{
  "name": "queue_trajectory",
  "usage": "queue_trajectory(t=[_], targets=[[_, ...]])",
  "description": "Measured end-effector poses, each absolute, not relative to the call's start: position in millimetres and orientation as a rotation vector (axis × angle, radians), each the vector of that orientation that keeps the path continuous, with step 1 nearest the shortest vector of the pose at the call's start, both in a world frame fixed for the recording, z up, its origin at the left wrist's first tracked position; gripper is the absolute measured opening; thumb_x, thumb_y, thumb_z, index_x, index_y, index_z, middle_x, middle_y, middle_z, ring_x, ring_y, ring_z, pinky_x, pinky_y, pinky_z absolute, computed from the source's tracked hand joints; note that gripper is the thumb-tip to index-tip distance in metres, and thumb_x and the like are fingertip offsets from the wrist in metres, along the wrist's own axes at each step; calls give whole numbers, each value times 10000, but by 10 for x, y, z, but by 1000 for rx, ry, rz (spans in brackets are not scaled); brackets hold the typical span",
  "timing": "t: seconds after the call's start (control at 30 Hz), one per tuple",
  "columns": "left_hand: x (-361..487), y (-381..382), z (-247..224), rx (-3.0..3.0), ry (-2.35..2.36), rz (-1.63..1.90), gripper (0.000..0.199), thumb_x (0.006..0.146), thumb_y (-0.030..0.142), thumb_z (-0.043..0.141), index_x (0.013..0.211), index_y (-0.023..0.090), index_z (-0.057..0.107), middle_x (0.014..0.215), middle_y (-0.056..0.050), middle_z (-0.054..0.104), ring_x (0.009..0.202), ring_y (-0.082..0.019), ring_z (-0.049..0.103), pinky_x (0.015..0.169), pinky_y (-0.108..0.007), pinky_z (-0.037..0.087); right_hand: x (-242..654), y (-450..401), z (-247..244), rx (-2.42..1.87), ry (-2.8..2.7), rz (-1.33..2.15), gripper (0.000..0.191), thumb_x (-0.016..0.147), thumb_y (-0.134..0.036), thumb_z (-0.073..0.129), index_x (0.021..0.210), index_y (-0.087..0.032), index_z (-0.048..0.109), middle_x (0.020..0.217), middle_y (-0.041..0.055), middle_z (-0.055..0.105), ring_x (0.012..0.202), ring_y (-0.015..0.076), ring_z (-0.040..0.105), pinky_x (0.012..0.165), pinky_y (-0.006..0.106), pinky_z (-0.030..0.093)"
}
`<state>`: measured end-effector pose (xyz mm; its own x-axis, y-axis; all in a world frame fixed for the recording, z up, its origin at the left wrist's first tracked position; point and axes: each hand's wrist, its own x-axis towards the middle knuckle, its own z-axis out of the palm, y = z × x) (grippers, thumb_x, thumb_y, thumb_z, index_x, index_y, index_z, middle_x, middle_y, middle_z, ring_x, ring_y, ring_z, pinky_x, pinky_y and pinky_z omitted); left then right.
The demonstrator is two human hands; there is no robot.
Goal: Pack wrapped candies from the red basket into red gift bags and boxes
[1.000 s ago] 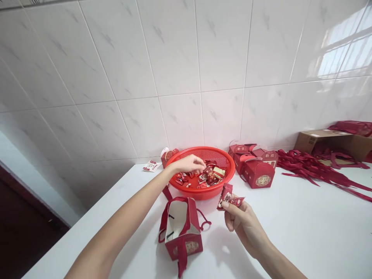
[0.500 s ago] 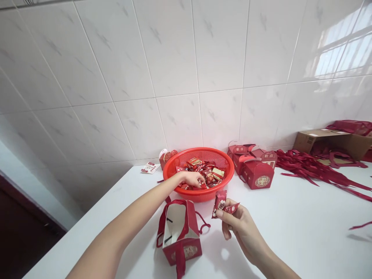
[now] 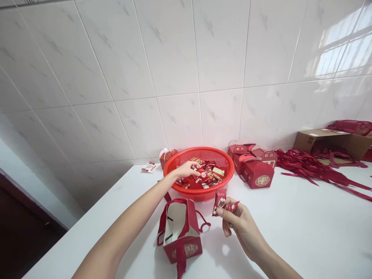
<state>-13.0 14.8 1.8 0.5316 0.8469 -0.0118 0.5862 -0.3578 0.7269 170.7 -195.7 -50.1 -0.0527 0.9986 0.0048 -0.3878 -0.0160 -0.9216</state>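
Note:
My left hand [image 3: 187, 169] reaches into a red plastic basket [image 3: 227, 181], over a heap of wrapped candies [image 3: 209, 173]. Its thumb and fingers are apart, close to the candies, and nothing is plainly gripped between them. In my right hand [image 3: 238, 221], in front of the basket, red-wrapped candies [image 3: 220, 199] are pinched between thumb and fingers. Below my left forearm, an open red gift box [image 3: 186, 248] with a pale inside stands on the white table. A red ribbon [image 3: 180, 257] hangs over its front, and cord handles [image 3: 205, 221] stick out at its sides.
Closed red gift boxes [image 3: 258, 174] stand right of the basket. Farther right are a pile of dark red ribbons [image 3: 308, 168] and an open cardboard box [image 3: 302, 140]. A small printed card [image 3: 150, 167] and another red box [image 3: 166, 157] lie behind left, near the tiled wall [image 3: 177, 120].
My left hand has shifted slightly up and left within the basket, its fingers spreading and baring red basket floor. My right hand stays nearly still with its candies.

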Motion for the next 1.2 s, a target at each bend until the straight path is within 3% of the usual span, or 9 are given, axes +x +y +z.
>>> queue_trajectory(t=[0.27, 0.43, 0.63, 0.93, 1.13, 1.2], targets=[[-121, 131, 30, 2041, 1121, 609, 580, 626, 314, 731, 1182, 181, 634, 1186, -60, 638, 847, -177, 588, 714, -266, 458, 1712, -1952, -499, -898, -959, 1417, 441, 685, -487, 833, 764, -153, 556, 689, -14, 598, 419, 52, 451, 468, 227, 336], [-107, 90, 81, 2047, 1149, 550, 306, 649, 396, 743, 818, 145, 699, 829, -36, 666, 774, -185, 571, 649, -255, 419, 1710, -1949, -516, -902, -951, 1424, 438, 676, -476, 840, 784, -159, 557, 699, -7, 605, 423, 64, 458, 464, 234, 346], [-140, 54, 103, 1995, 1218, 530, 370, 682, 516, 701, 637, 162, 604, 556, 20, 522, 532, -132, 467, 486, -246, 304, 1713, -1951, -503, -917, -944, 1416, 445, 668, -481, 843, 783, -160, 557, 711, -1, 618, 423, 66, 464, 472, 240, 334], [-360, 44, 189, 1847, 1296, 793, 206, 793, 344, 454, 690, 183, 530, 748, -70, 684, 725, -182, 661, 659, -277, 517, 1702, -1975, -488, -941, -973, 1409, 454, 685, -506, 824, 780, -150, 557, 656, 0, 618, 407, 62, 458, 494, 234, 309], [-446, 130, 127, 1984, 1380, 645, 72, 737, 229, 517, 729, 178, 567, 733, -55, 696, 665, -167, 648, 624, -257, 509, 1684, -1976, -498, -926, -962, 1411, 458, 659, -518, 841, 763, -163, 572, 646, -13, 577, 453, 91, 481, 469, 239, 356], [-383, 191, 91, 2087, 1378, 504, 115, 686, 154, 551, 775, 177, 620, 745, -38, 708, 717, -173, 659, 654, -245, 503, 1682, -1968, -506, -924, -968, 1409, 458, 654, -517, 845, 758, -163, 573, 631, -22, 559, 447, 87, 473, 464, 238, 359]])
